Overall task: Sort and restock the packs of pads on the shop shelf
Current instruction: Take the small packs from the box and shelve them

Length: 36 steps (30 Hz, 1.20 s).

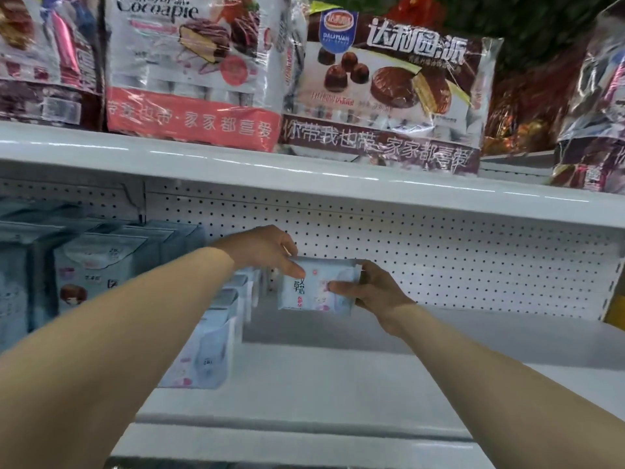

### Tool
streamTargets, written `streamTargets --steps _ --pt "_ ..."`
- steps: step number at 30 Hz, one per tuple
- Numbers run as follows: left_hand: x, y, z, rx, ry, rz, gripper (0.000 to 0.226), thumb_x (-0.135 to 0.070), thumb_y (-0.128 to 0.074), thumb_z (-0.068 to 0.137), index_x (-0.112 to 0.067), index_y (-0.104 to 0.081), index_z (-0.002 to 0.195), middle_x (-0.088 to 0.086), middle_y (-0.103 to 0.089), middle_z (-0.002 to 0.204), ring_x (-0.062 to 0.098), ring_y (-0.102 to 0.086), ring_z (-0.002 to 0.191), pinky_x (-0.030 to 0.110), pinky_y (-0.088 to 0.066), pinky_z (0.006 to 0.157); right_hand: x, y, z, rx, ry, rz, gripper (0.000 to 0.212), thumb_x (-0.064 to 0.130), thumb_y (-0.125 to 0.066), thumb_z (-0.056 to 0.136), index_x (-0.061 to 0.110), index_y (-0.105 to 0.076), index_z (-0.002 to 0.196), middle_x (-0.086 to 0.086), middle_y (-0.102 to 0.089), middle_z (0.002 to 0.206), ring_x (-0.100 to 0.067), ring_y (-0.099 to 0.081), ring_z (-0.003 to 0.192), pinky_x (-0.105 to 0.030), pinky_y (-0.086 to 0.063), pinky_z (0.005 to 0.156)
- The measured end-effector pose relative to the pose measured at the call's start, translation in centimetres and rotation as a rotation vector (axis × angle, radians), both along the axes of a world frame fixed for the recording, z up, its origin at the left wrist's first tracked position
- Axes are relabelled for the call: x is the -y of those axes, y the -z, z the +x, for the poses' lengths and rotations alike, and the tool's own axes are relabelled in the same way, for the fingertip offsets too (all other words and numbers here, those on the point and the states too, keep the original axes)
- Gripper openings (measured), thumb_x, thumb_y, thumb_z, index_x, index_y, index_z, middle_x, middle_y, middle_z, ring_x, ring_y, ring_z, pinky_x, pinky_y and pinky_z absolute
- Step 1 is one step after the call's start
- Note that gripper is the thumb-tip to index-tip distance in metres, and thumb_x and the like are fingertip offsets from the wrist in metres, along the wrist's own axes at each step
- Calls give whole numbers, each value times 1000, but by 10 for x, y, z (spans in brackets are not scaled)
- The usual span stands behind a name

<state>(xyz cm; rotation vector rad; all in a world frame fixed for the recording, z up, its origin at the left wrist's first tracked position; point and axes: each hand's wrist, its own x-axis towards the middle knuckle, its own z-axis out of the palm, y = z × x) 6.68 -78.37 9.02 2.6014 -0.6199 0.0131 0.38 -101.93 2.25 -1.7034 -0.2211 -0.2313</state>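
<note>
Pale-blue soft plastic pack of pads [316, 285] held upright over the white shelf [338, 374], left hand [267, 248] and right hand [375, 287] both pinching it; best slid flush against the row of matching packs [216, 319].

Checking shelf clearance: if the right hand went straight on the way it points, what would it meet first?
Likely the pegboard back wall; no stock shows behind the right hand and its pack, though depth is unclear.

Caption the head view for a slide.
Left hand and right hand hold a pad pack at the shelf, beside stocked packs, under snack bags.
</note>
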Motion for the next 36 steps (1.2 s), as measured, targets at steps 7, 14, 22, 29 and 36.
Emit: streamTargets --steps 7,14,22,29,36 --pt "9 -3 56 34 -96 174 58 -46 -87 70 -22 -67 119 -6 -66 116 14 -61 99 32 -48 91 0 8 66 35 -100 -31 33 0 -84 76 13 -72 104 -6 -78 101 -27 -75 97 -38 -61 79" --pt "15 16 101 58 -128 320 69 -52 -86 68 -19 -63 124 -3 -63 121 17 -57 105 33 -48 93 3 37 125 -25 -52 -20 54 1 -90 70 17 -67 116 -2 -75 109 -17 -75 90 -31 -62 69" --pt "15 30 118 125 -98 309 60 -50 -89 64 -21 -65 111 -4 -61 106 17 -56 99 30 -47 84 1 55 148 18 13 -107 57 10 -91 70 20 -56 114 -1 -68 114 -16 -70 98 -26 -61 68" --pt "16 43 117 161 -135 243 57 -46 -89 66 -19 -69 112 2 -67 112 22 -61 106 40 -51 98 -2 63 157 1 69 -141 57 13 -90 72 15 -57 117 -3 -70 112 -21 -71 101 -45 -62 84" --pt "15 46 115 148 -140 204 54 -41 -89 68 -17 -68 111 3 -68 113 23 -62 106 42 -51 98 -2 65 159 19 107 -243 60 23 -90 73 19 -54 121 -2 -68 119 -23 -69 105 -47 -61 87"
